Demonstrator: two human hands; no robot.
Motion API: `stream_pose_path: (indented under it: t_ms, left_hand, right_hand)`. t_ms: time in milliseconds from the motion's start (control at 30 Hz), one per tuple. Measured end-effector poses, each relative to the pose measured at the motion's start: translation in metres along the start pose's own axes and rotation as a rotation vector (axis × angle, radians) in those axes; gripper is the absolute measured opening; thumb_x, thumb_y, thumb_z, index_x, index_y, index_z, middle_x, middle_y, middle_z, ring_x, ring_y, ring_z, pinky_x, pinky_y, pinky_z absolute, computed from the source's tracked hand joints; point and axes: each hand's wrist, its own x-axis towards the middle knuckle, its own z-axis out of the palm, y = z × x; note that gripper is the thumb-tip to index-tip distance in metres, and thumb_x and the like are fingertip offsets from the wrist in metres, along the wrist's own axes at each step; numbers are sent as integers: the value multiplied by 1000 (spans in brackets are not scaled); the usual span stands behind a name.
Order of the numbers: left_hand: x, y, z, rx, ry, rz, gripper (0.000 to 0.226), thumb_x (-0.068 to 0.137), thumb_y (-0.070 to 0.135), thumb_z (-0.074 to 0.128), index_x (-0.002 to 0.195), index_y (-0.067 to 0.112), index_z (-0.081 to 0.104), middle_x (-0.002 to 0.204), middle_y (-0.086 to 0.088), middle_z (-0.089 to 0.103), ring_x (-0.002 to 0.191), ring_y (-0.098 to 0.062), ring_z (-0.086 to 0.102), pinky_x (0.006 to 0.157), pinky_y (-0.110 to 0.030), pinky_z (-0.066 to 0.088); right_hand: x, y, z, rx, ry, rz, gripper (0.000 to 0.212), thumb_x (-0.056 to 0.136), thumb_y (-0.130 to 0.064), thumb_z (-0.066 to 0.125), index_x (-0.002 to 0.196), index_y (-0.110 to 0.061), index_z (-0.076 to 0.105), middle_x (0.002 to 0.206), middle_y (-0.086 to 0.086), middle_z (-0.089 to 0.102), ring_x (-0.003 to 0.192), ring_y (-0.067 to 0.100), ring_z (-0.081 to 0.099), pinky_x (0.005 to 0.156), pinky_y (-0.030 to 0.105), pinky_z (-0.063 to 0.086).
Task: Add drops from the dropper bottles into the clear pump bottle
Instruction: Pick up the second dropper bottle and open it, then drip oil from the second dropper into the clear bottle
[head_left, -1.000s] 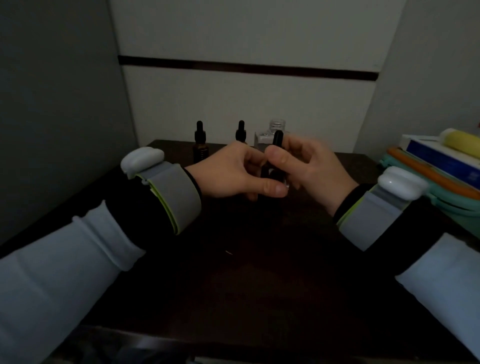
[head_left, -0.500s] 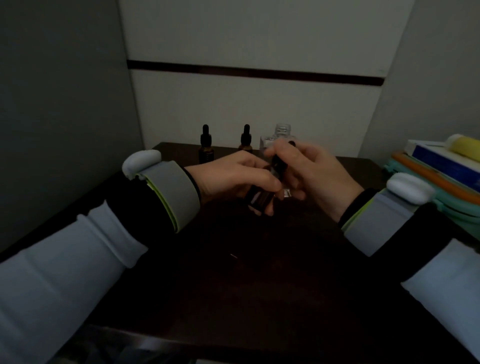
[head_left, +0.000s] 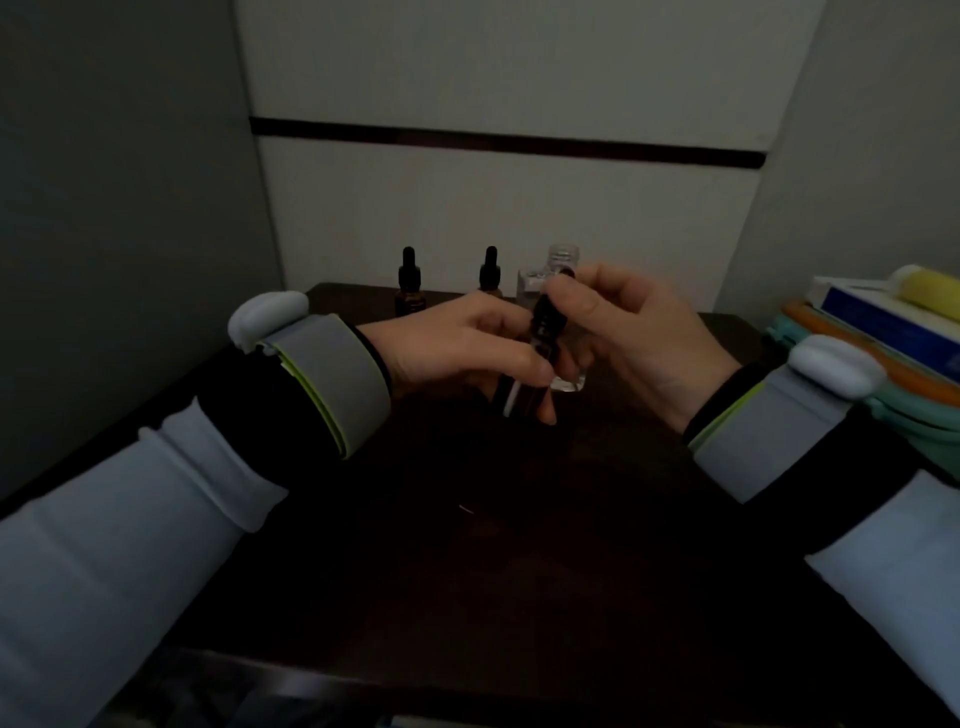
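1. Head view, centre of the frame: the left hand (head_left: 457, 348) has its fingers and thumb curled round the body of a small dark glass dropper bottle (head_left: 522, 397), which is tilted with its top leaning to the upper right.
2. The right hand (head_left: 639, 332) pinches the black dropper cap (head_left: 548, 317) of that bottle between thumb and fingertips. The light is too dim to tell whether the cap is seated or already loose.
3. The step in hand looks like unscrewing the cap. To do it well, I would keep the left hand firm and low on the glass, bring the bottle nearer upright before the cap comes free, and turn only the cap so that nothing spills.
4. Just behind the hands stands the tall clear pump bottle (head_left: 563, 255). Its open threaded neck shows above the right fingers, with no pump on it. The pipette should be lifted straight out and carried the short way to that neck.
5. Left of it, at the back edge of the dark wooden table (head_left: 519, 545), two more capped amber dropper bottles (head_left: 409, 291) stand upright, side by side.
6. Both wrists wear grey bands with white pods (head_left: 267, 319).
7. At the right edge of the frame lies a stack of coloured books and folders (head_left: 883, 332), well apart from the work.
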Motion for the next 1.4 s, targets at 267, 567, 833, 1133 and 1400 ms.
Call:
stream_pose_path:
  t_ms: [267, 567, 833, 1133, 1400]
  left_hand:
    - [0, -1, 1, 120, -20, 1, 31, 69, 26, 69, 97, 12, 67, 93, -12, 72, 90, -21, 69, 88, -44, 51]
    - [0, -2, 3, 254, 8, -36, 28, 75, 17, 75, 103, 18, 67, 100, -1, 72, 101, -17, 66, 97, -45, 49]
    - [5, -2, 9, 386, 110, -63, 41, 66, 38, 72, 105, 28, 67, 112, 4, 67, 107, -11, 60, 97, -27, 47]
    - [7, 1, -2, 255, 538, 132, 34, 89, 39, 54, 79, 10, 69, 66, -4, 64, 56, -10, 61, 53, -21, 50]
    - [13, -8, -4, 357, 724, 233, 13, 91, 10, 57, 87, 3, 67, 76, -9, 63, 65, -8, 58, 64, -24, 50]
  right_hand:
    - [-1, -3, 2, -18, 1, 42, 29, 75, -37, 65, 95, -17, 63, 85, -1, 71, 68, 13, 62, 56, 25, 46]
    - [1, -3, -5, 78, 1, -60, 20, 84, -21, 50, 96, -19, 66, 88, -6, 72, 83, 6, 64, 57, 18, 44]
    - [16, -24, -20, -8, 414, -382, 13, 87, -23, 54, 94, -19, 65, 84, -9, 70, 83, 5, 63, 56, 18, 47]
    - [49, -32, -21, -276, 515, -492, 8, 88, -24, 57, 89, -28, 64, 80, -13, 67, 81, 8, 66, 59, 18, 48]
    - [58, -2, -17, -482, 402, -163, 10, 86, -28, 67, 89, -20, 68, 79, -11, 65, 73, -3, 60, 72, 21, 50]
